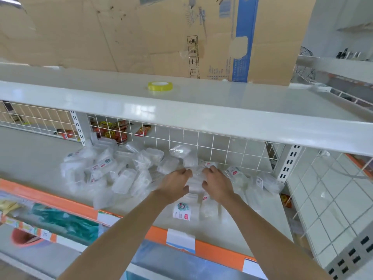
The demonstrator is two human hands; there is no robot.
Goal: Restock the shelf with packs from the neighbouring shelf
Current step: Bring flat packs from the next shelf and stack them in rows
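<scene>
Several clear plastic packs (105,170) with small labels lie heaped on the white shelf (40,158), mostly left of centre. My left hand (174,183) and my right hand (217,183) reach in side by side and grip one clear pack (194,183) between them, fingers curled round its sides. More packs (260,182) lie to the right near the wire back panel. One labelled pack (182,211) rests flat just under my wrists.
A white wire grid (222,146) backs the shelf, with red and yellow snack packets (113,129) behind it. The upper shelf (181,110) overhangs, carrying a yellow tape roll (160,86) and a large cardboard box (161,35). An orange price rail (212,249) edges the front.
</scene>
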